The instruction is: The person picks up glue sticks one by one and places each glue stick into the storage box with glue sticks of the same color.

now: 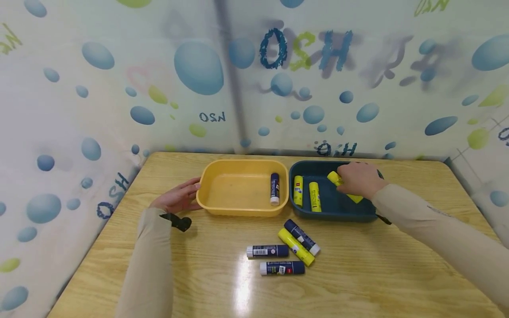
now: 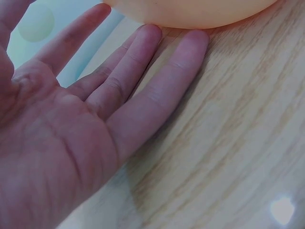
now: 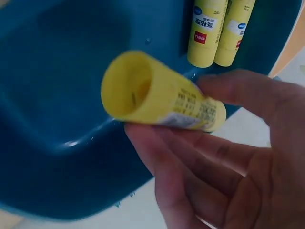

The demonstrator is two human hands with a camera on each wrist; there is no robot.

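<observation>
Glue sticks lie loose on the bench in front: three navy, one yellow. Beyond, the left hand, fingers extended and holding nothing, touches the left end of the orange tray, where one navy stick lies. To its right, the right hand pinches a yellow stick between thumb and fingers, over the blue tray with two more yellow sticks inside. Farthest is a spotted backdrop.

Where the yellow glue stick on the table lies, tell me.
In the head view, the yellow glue stick lies right of centre, in front of the yellow bin and dark blue bin, with a navy glue stick along its right side.
</observation>
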